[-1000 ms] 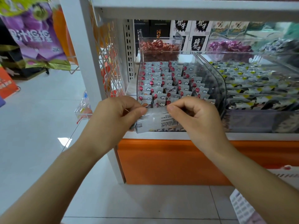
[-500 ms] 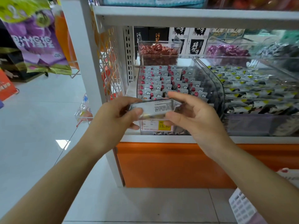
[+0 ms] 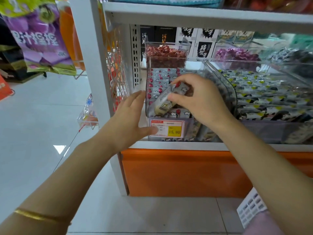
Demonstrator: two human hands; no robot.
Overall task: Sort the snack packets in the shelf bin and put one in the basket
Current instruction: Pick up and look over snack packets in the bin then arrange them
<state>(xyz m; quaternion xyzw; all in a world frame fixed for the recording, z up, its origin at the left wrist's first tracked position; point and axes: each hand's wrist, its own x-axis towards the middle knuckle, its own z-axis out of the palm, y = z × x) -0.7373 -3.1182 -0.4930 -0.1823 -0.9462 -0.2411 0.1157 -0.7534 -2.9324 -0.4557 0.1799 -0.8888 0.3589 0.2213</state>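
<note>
Looks like mid-sort, not yet the basket step. Pinching one snack packet (image 3: 166, 100) in right hand (image 3: 201, 100), between thumb and curled fingers, tilted with the low end toward the front of the shelf bin (image 3: 227, 85), just above the rows of packets (image 3: 157, 80) lying inside. Nothing in left hand (image 3: 128, 119): flat, fingers straight, alongside the bin's left wall with thumb across the edge of the price label (image 3: 169, 128); cannot tell whether actually touching the plastic. Basket (image 3: 250, 207) down at lower right, well apart from the bin, only a white lattice corner in view, contents hidden. Judging the next move two ways: either slot the packet back into a row, which calls for squaring it to the neighbours and finding a gap near the front, or carry it out. For the carry: clear the bin's front lip first, then swing down and right past the orange base panel (image 3: 177, 172), and release only once over the basket opening. Thin wrapper, so probably slippery in a light pinch; worth gripping near the packet's middle. Also worth steadying the bin with the left hand while lifting out.
</note>
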